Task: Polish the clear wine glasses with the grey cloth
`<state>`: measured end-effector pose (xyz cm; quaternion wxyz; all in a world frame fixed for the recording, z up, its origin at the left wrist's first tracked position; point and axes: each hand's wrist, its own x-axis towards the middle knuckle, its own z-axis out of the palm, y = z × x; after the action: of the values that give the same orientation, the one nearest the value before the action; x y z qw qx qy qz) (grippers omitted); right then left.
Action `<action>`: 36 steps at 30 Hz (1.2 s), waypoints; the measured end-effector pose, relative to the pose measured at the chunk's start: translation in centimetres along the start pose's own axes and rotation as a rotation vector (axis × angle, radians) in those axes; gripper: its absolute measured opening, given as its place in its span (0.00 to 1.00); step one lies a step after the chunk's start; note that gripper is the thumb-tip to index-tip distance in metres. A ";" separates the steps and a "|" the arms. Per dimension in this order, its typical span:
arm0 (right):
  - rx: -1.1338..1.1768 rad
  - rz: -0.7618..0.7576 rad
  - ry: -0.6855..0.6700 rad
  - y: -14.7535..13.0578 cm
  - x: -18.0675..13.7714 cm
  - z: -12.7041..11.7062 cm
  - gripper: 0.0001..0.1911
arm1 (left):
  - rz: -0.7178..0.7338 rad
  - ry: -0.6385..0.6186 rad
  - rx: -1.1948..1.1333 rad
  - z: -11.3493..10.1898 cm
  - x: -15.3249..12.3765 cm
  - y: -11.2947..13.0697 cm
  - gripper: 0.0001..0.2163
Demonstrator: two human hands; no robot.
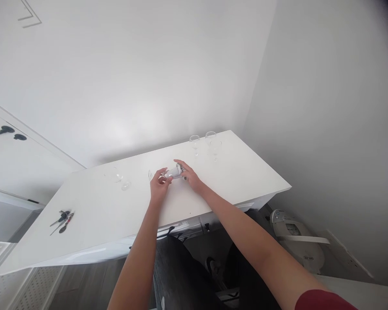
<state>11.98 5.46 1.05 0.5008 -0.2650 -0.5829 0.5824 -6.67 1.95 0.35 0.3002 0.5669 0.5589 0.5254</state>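
A small stemmed glass (173, 173) is tipped on its side between my two hands, above the middle of the white table. Its foot points left and its mouth points right. My left hand (159, 185) is closed around the stem and the lower bowl. My right hand (191, 177) curves around the mouth end, fingers bent and thumb side toward the rim. Something whitish shows in or around the bowl; I cannot make out what it is. Part of the rim is hidden by the right fingers.
Several clear stemmed glasses (194, 140) stand upright at the table's back right. Another clear glass (118, 177) lies to the left. Keys (64, 218) rest near the left end of the white table (110, 215). A white appliance (297, 241) with a handle stands on the floor at right.
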 end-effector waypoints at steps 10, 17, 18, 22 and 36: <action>-0.225 0.031 -0.058 0.0 -0.5 0.7 0.30 | 0.000 -0.006 -0.012 -0.1 -0.3 0.2 0.25; 0.098 0.031 0.080 0.7 0.4 0.2 0.22 | 0.032 0.038 0.012 0.1 -0.1 0.1 0.23; 0.087 0.020 0.108 0.7 0.3 0.3 0.23 | 0.031 0.030 0.008 0.1 -0.1 0.1 0.23; -0.075 0.009 0.056 0.8 -0.2 0.6 0.25 | 0.039 -0.016 0.043 0.0 -0.3 0.1 0.24; -0.024 0.054 -0.022 1.0 0.2 0.7 0.24 | 0.099 -0.002 0.058 0.1 -0.2 -0.2 0.22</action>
<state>11.03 5.51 0.25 0.4754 -0.2802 -0.5880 0.5913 -6.57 1.79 0.05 0.2579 0.6028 0.5450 0.5227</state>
